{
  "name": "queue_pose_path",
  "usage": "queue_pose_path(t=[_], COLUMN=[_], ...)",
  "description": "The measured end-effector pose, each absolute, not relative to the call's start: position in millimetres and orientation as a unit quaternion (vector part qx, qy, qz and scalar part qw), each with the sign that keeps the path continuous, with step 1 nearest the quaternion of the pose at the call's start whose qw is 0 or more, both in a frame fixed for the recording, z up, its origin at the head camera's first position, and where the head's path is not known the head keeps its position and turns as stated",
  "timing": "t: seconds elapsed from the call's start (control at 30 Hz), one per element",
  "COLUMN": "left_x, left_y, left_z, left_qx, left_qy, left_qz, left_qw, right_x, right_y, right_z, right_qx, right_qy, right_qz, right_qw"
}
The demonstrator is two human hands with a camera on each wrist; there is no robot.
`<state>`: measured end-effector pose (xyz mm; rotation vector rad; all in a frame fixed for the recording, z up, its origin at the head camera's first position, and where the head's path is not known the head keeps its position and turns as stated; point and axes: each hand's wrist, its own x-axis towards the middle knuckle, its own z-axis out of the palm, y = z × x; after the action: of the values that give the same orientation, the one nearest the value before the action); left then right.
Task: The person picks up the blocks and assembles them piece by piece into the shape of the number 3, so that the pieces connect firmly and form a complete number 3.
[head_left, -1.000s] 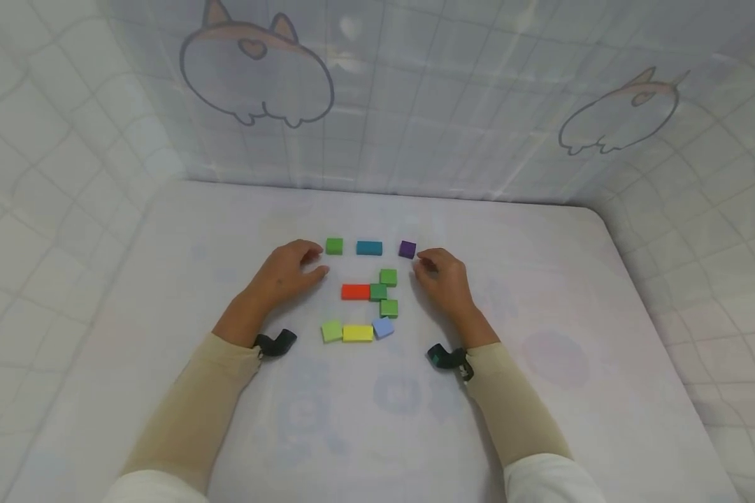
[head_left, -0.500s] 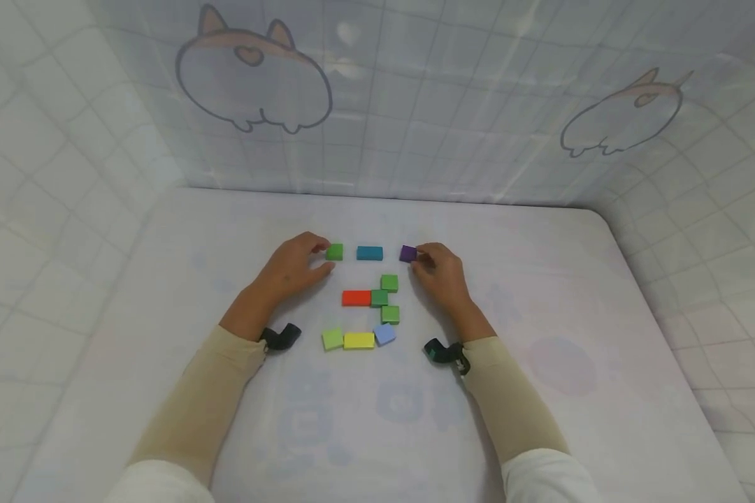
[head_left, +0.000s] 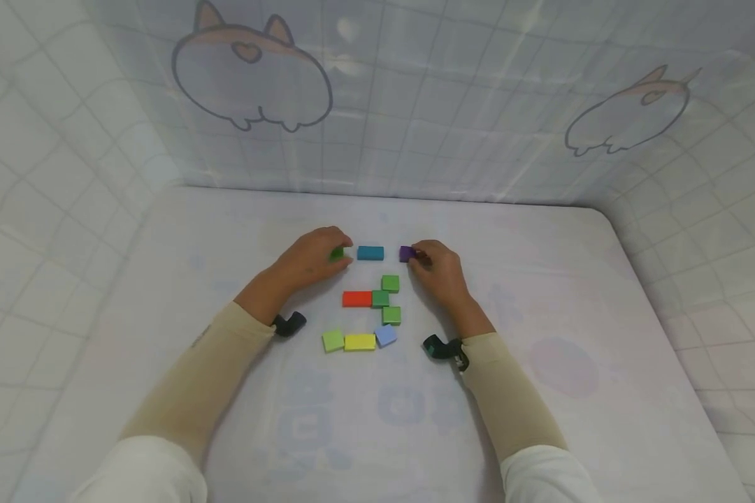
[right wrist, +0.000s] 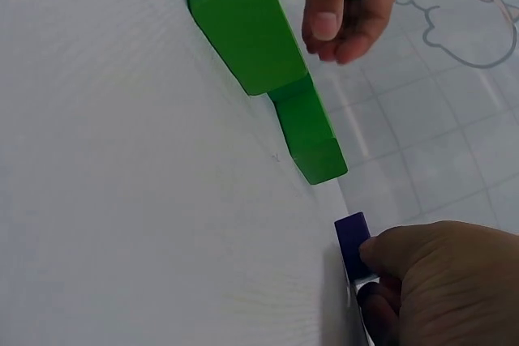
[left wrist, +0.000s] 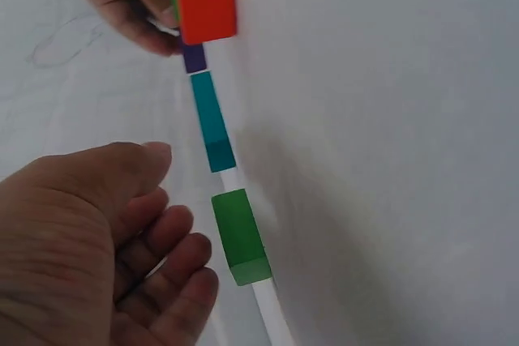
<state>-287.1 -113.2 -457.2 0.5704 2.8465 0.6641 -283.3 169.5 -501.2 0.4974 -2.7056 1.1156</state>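
Note:
In the head view, several small coloured blocks lie on a white table. My left hand [head_left: 311, 257] arches over a green block [head_left: 336, 254] at the left of the far row, partly hiding it. The left wrist view shows that hand's fingers loosely curved beside the green block [left wrist: 241, 237], apart from it, with nothing in them. Just right of its fingertips lies a blue oblong block [head_left: 370, 253]. My right hand [head_left: 440, 272] pinches a purple block [head_left: 405, 253] at the row's right end. In the right wrist view, the thumb presses against the purple block [right wrist: 352, 241].
Nearer me, a red block [head_left: 356, 299] touches a dark green one [head_left: 380, 299], with green blocks [head_left: 391, 283] above and below. The front row holds a lime block [head_left: 333, 341], a yellow block [head_left: 360, 342] and a tilted light-blue block [head_left: 386, 335].
My left hand has moved right, from beside the green block to over it, towards the blue block. My right hand has moved slightly left onto the purple block, which has turned a little straighter.

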Motion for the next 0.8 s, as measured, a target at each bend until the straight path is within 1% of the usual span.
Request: queue_pose_path(t=[0.33,0.53,0.8], left_x=[-297,-299,-300], left_y=[-96,-86,-79], left_z=[-453,-447,-444], left_qx=[0.241,0.273,0.283], left_qy=[0.95,0.946,0.944], left_qz=[0.172,0.145,0.124], left_qw=[0.094,0.097,0.114], right_x=[-283,-282,-281], right_y=[170,169,168], right_z=[-501,-500,-501], right_qx=[0.189,0.2,0.219], right_qy=[-0.908,-0.906,-0.911], right_qz=[0.366,0.363,0.343], right_qw=[0.075,0.08,0.069])
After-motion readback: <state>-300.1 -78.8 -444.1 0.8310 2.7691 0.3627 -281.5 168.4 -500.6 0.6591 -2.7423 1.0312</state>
